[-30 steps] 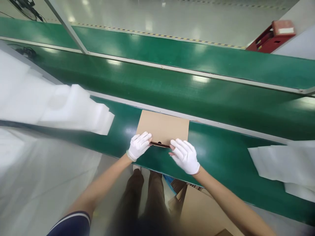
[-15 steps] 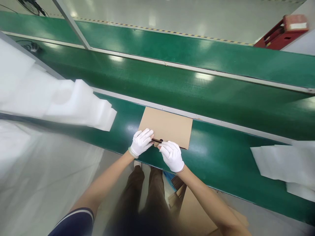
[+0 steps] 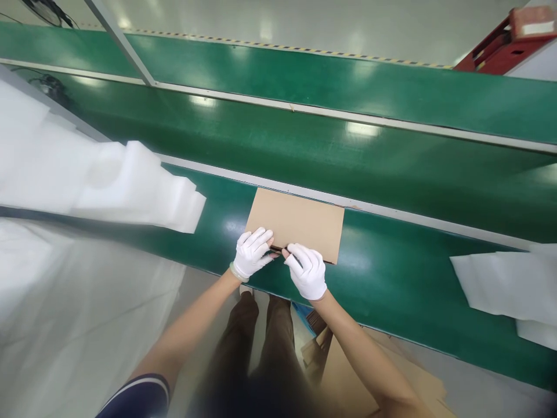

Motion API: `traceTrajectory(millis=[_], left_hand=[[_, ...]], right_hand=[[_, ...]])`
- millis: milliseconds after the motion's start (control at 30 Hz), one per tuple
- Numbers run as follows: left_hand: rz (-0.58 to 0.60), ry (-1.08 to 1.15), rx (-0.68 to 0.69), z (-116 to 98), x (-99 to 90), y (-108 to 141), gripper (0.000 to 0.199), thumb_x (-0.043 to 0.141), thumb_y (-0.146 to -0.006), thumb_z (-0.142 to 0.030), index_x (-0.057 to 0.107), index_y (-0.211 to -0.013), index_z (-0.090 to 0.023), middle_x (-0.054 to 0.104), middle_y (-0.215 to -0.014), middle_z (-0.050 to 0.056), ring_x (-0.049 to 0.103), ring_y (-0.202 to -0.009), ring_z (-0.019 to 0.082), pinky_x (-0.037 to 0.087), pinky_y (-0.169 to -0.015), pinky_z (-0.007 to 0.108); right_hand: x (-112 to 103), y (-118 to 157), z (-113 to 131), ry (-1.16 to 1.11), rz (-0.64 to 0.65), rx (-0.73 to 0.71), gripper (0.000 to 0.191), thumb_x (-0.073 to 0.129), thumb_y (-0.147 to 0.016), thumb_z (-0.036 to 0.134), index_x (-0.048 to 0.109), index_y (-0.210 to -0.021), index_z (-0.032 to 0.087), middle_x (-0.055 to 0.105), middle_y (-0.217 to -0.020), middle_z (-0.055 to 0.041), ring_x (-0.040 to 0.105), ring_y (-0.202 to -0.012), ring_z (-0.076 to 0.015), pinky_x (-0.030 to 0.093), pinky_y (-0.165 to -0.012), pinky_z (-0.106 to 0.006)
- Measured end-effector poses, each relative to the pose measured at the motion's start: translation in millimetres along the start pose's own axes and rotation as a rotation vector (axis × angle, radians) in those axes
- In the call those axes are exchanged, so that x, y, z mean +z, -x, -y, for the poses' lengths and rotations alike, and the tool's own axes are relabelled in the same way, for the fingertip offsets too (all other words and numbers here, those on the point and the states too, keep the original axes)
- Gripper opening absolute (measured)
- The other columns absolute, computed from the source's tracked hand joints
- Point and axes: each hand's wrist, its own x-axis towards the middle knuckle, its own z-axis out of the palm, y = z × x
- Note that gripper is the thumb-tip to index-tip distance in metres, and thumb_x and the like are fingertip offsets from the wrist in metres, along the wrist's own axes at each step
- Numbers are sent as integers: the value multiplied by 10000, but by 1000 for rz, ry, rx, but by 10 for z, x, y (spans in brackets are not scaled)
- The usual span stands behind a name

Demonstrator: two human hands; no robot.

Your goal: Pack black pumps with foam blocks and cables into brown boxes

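A flat brown cardboard piece [image 3: 300,220] lies on the green bench top [image 3: 391,278] against its pale rear rail. My left hand [image 3: 253,252], in a white glove with bare fingertips, pinches the near edge of the cardboard, where a dark slot or strip shows. Close to its right, my right hand [image 3: 308,270], gloved the same way, has its thumb and fingers closed at that same edge. The fingertips cover most of the dark part, so its shape is unclear.
White foam sheets [image 3: 143,188] are piled at the left, and more foam [image 3: 505,284] lies at the right. Below the bench are cardboard pieces [image 3: 348,371]. A red object [image 3: 513,43] stands at the far right.
My hands have drawn slightly closer together at the cardboard's near edge, and less of the dark part shows between them. The view has shifted a little.
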Motion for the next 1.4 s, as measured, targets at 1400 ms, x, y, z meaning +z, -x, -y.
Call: traceTrajectory(millis=[1400], left_hand=[[224,-45,-25,-84,-501,-1044,536,569,-770,-547,563,-1177,-198,453,-1397,110,333,-1332,307,282,-1035,452]], right_hand=[[-171,-194,154,-22,100,243,106,567,-853,156,655,-895,195,631,-1101,-75,559,-1036,-191,471,-877,-330]])
